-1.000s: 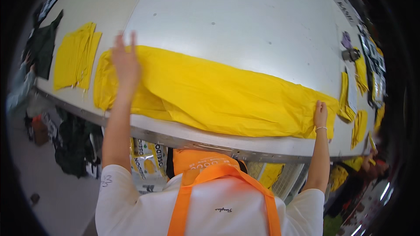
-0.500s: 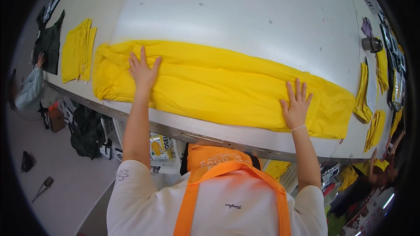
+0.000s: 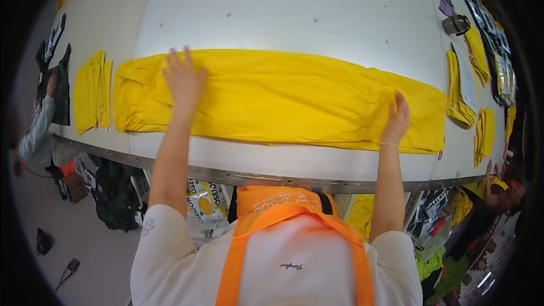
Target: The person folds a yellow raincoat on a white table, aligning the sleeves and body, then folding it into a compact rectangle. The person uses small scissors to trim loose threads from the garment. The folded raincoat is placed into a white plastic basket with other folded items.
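Observation:
A long, folded piece of yellow fabric (image 3: 283,96) lies across the table before me, wrinkled at its left end and puckered toward the right. My left hand (image 3: 185,82) rests on its left part, palm down and fingers spread, a little blurred. On the right part, my right hand (image 3: 398,118) is turned on its side with curled fingers, gathering the fabric into creases. Its fingertips are partly hidden, but they appear to pinch the cloth.
Folded yellow pieces (image 3: 93,93) are stacked at the left. More yellow bundles (image 3: 460,90) and a dark metal cup (image 3: 456,25) stand at the right. A co-worker's sleeve (image 3: 38,130) reaches over dark fabric (image 3: 59,90) at far left. The table's metal edge (image 3: 272,180) runs before me.
My right hand has gone from lying flat with fingers spread to curled on its side, and the fabric near it has bunched. My left hand stays spread at the left end. The view has shifted.

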{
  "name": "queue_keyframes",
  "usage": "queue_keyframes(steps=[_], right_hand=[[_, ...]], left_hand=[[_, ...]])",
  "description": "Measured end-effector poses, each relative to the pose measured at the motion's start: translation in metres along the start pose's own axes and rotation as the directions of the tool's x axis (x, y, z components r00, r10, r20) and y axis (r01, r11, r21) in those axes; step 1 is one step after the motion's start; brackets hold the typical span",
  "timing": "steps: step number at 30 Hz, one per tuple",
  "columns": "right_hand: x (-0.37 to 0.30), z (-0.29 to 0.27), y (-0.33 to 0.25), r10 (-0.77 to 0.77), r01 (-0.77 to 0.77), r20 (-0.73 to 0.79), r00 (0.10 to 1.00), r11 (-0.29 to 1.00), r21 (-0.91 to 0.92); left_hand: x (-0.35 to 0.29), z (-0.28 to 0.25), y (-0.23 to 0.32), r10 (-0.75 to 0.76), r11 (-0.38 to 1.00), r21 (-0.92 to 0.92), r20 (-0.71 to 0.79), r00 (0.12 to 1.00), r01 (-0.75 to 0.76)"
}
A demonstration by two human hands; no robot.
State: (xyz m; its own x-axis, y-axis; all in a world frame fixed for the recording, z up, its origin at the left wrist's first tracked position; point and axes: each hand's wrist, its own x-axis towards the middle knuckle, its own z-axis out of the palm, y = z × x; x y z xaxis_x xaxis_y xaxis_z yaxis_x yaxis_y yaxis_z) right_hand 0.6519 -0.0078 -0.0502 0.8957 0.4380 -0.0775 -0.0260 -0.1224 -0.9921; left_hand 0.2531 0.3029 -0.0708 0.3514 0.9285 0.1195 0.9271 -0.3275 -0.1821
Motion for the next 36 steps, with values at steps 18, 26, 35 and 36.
queue_keyframes(steps=[18, 26, 35, 36], right_hand=[[0.01, -0.084, 0.033, 0.505, -0.347, -0.049, 0.862, 0.657, 0.669], [0.022, -0.001, -0.095, 0.024, -0.142, 0.188, 0.982, 0.748, 0.648], [-0.178, 0.402, -0.208, -0.633, 0.856, 0.773, 0.04, 0.421, 0.3], [-0.221, 0.446, -0.196, -0.429, 0.695, 0.893, 0.135, 0.683, 0.223]], left_hand=[[-0.108, -0.01, 0.173, 0.214, 0.88, -0.436, 0.01, 0.977, -0.189], [-0.111, -0.009, 0.167, 0.199, 0.829, -0.529, -0.023, 0.98, -0.181], [-0.122, 0.002, 0.132, 0.066, 0.655, -0.74, -0.148, 0.987, -0.154], [-0.124, 0.004, 0.126, 0.059, 0.649, -0.747, -0.142, 0.988, -0.146]])
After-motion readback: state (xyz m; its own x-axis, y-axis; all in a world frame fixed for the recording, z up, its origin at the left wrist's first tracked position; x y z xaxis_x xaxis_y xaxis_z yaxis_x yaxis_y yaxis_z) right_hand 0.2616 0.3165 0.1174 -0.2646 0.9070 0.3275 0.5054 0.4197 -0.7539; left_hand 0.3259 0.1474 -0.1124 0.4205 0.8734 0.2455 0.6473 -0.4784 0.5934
